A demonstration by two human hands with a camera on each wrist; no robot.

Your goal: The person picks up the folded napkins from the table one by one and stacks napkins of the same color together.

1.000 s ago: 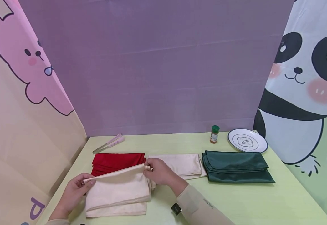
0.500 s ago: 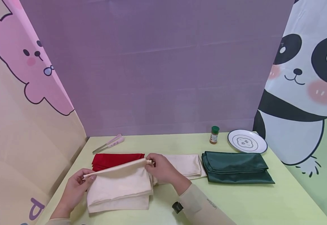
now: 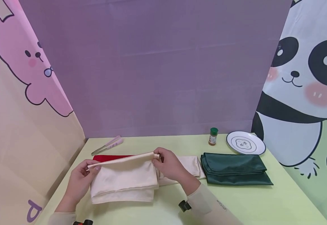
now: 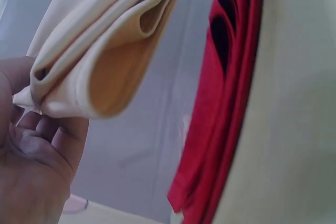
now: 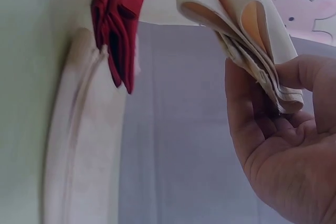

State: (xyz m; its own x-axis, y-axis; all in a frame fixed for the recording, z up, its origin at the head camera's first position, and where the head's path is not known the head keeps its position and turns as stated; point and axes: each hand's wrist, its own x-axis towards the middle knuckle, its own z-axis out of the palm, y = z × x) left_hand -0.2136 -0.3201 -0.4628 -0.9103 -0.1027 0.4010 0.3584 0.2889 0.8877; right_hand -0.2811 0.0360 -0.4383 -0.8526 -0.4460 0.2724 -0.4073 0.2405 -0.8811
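Between both hands hangs a folded cream cloth (image 3: 125, 178), its layers draping in loops below the top edge. My left hand (image 3: 80, 179) pinches the upper left corner, thumb in front. The upper right corner is pinched by my right hand (image 3: 169, 165), fingers behind the layers. In the right wrist view the cloth's folded layers (image 5: 231, 19) are gathered between thumb and fingers. Behind the raised cloth lies a folded red cloth (image 3: 111, 158), mostly hidden in the head view; the left wrist view shows its stacked folds (image 4: 220, 98). A second folded cream cloth (image 3: 190, 165) lies right of it.
A folded dark green cloth (image 3: 235, 168) lies on the right of the pale yellow table (image 3: 236, 206). Behind it are a white plate (image 3: 245, 142) and a small green-capped jar (image 3: 213, 137). Pink-handled scissors (image 3: 108, 145) lie at the back left. A purple backdrop (image 3: 163, 68) stands behind.
Both hands have lifted the cream cloth up and slightly to the right, farther from the table's front. It now covers more of the red cloth. The other objects stay put.
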